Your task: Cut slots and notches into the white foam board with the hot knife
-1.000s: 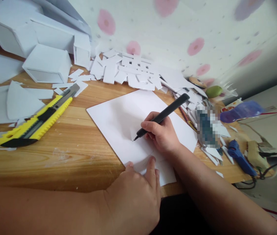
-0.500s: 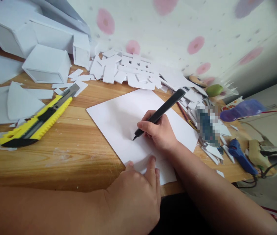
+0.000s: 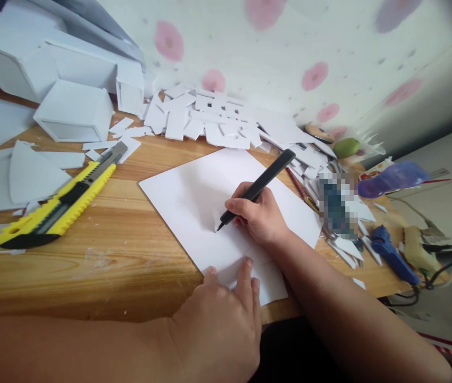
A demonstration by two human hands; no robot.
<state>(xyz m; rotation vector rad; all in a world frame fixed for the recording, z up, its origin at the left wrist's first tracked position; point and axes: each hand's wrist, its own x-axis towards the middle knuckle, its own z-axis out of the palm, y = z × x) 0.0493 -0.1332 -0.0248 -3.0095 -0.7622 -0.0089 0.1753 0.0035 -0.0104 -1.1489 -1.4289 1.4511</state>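
R fingers (image 3: 234, 205) tight round blk pen (image 3: 266, 179) nr tip (image 3: 217, 229), L fingers (image 3: 244, 277) spread on sheet (image 3: 178, 187)

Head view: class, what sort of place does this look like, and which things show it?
Probably a craft workspace: a yellow utility knife and piled white cut pieces lie on the wooden table, where the right hand holds a black pen over a white sheet.
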